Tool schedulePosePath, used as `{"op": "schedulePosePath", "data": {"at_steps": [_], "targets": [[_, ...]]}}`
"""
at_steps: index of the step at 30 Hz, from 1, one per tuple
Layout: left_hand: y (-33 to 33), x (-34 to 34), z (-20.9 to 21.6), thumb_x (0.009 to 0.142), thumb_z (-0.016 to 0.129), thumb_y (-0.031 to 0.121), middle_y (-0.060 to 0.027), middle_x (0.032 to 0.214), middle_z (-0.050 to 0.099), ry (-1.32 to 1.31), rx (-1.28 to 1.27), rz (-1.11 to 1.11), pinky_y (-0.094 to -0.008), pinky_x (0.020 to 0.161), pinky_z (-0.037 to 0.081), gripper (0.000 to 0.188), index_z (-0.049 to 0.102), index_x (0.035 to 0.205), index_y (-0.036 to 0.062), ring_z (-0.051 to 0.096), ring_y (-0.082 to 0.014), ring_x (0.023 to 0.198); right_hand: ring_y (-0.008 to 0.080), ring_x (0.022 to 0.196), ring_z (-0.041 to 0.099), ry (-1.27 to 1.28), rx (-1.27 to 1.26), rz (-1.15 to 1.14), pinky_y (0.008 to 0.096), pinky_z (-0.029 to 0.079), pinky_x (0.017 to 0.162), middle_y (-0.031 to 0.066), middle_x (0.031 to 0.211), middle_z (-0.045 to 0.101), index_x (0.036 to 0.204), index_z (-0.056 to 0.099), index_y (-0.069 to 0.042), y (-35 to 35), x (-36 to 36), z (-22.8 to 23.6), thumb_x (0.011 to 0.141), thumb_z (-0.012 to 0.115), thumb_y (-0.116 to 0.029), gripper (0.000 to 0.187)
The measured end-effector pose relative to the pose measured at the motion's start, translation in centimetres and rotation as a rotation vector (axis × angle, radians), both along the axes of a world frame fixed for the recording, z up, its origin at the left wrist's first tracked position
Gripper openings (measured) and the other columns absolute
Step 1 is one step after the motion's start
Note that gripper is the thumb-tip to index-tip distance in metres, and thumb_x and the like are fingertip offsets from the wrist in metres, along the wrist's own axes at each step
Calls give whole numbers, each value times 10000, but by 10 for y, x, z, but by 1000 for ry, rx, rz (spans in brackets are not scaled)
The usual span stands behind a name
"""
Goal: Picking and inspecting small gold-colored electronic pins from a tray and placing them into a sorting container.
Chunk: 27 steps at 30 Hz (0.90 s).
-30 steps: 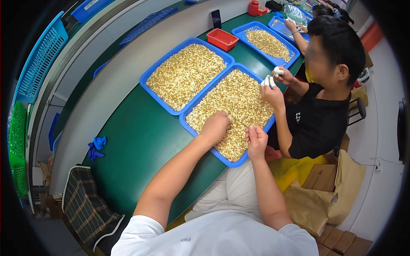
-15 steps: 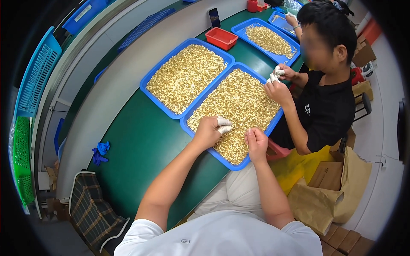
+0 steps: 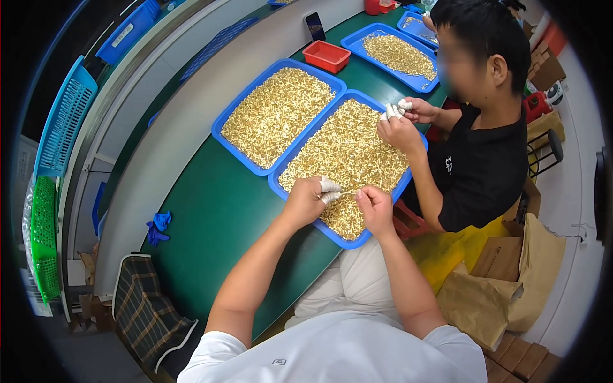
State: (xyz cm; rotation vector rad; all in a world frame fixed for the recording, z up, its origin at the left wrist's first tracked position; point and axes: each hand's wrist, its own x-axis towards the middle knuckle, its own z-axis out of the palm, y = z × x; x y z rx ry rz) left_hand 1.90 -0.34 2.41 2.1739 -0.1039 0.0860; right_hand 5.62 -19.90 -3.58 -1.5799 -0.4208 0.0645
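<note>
Over the near end of a blue tray (image 3: pixel 292 155) full of small gold-coloured pieces (image 3: pixel 352 143), my two hands meet. My left hand (image 3: pixel 305 203), white covers on its thumb and finger, is closed in a pinch. My right hand (image 3: pixel 377 210), bare-fingered, pinches with thumb and forefinger. A thin, light gold-coloured piece (image 3: pixel 347 192) spans the short gap between their fingertips; its exact kind is too small to tell. Across the same tray, a co-worker's hands (image 3: pixel 402 121), with white finger covers, are held close together above the pieces.
A second blue tray (image 3: pixel 220 121) of such pieces adjoins on the left, another (image 3: pixel 418 84) lies farther back. A red bin (image 3: pixel 327 56) and a phone (image 3: pixel 315 27) stand behind them. Blue gloves (image 3: pixel 158 228) lie on the green table (image 3: pixel 223 236). The co-worker (image 3: pixel 479 153) sits at right.
My right hand has come nearer to my left, and a thin piece now shows between their fingertips. The whole view has shifted slightly.
</note>
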Motion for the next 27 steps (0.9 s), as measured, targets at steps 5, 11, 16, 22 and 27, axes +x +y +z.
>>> {"op": "schedulePosePath", "data": {"at_steps": [5, 11, 16, 22, 27], "targets": [[-1, -5, 6, 820, 776, 62, -107, 852, 725, -68, -5, 117, -296, 672, 524, 119, 754, 934, 37, 687, -181, 752, 47, 571, 478, 51, 89, 3, 246, 382, 511, 8, 630, 577, 798, 630, 30, 0, 0, -5, 955, 594, -70, 189], [-8, -10, 3, 816, 780, 68, -111, 845, 723, -69, 67, 125, -303, 674, 523, 138, 757, 948, 37, 684, -191, 751, 42, 571, 463, 61, 98, 45, 240, 376, 511, -1, 632, 565, 800, 630, 28, -1, -2, 0, 962, 594, -81, 199], [-10, -10, 1, 817, 776, 71, -111, 839, 719, -49, 71, 167, -306, 667, 518, 141, 759, 955, 46, 681, -208, 746, 39, 570, 453, 42, 95, 46, 237, 369, 512, -8, 627, 552, 796, 627, 22, -3, -1, -1, 969, 594, -93, 210], [-9, -9, 4, 809, 780, 82, -111, 812, 701, -62, 97, 158, -328, 650, 520, 149, 760, 957, 70, 669, -232, 724, 46, 573, 445, 64, 120, 60, 244, 370, 516, -9, 613, 527, 797, 630, 20, -2, 1, -2, 967, 605, -103, 211], [-1, -12, 0, 802, 734, 69, -124, 887, 675, -244, 319, -8, -401, 706, 519, 179, 737, 979, 91, 645, -315, 815, 74, 605, 455, 28, -22, 48, 268, 375, 532, 5, 636, 529, 785, 614, 19, -4, 4, -1, 952, 597, -102, 207]]}}
